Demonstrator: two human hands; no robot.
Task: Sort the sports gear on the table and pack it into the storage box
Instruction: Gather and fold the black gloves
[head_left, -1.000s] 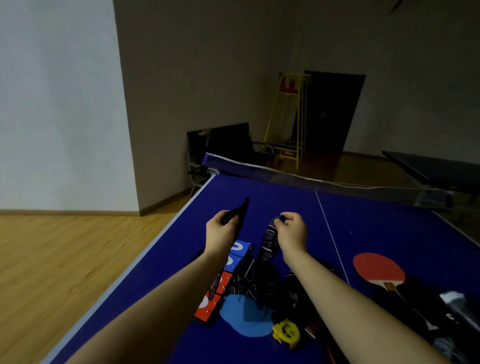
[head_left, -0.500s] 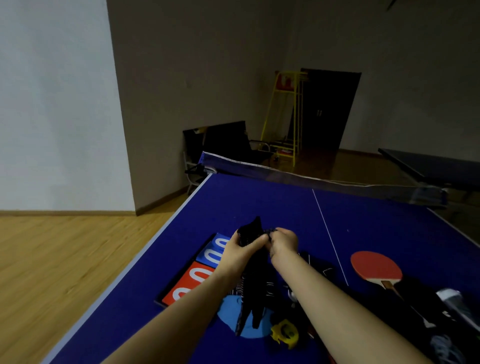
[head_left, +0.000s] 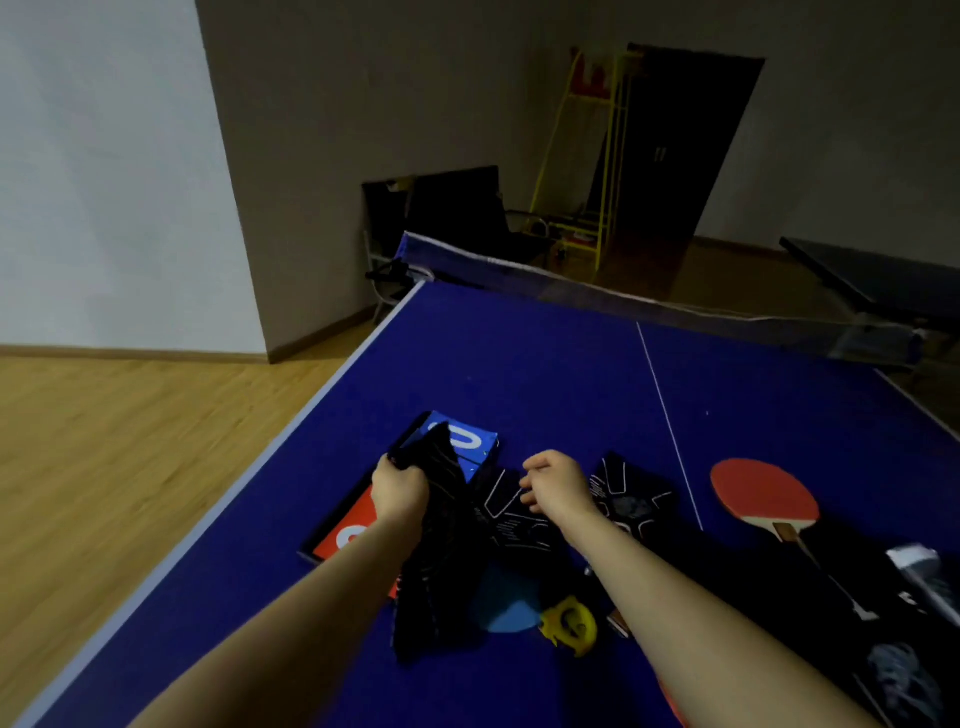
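My left hand (head_left: 397, 491) grips the top of a black patterned fabric piece (head_left: 441, 561) that hangs down over the blue table (head_left: 519, 374). My right hand (head_left: 556, 486) hovers just to the right with curled fingers and holds nothing. Under it lie more black garments with white lines (head_left: 631, 493). A flat scoreboard (head_left: 462, 441) with blue and red cards lies beneath my left hand. A red paddle (head_left: 761, 496) rests at the right. A blue paddle (head_left: 506, 603) and a yellow object (head_left: 569, 626) sit near my forearms. No storage box is in view.
The net (head_left: 623, 299) crosses the far end of the table. Dark bags and gear (head_left: 883, 623) pile at the right edge. A yellow rack (head_left: 587, 156) and a folded dark table (head_left: 457, 213) stand behind. Wooden floor lies to the left.
My hands came together on the black fabric, then parted. The right hand has let go and moved right. The left hand keeps the fabric, now folded and hanging lower.
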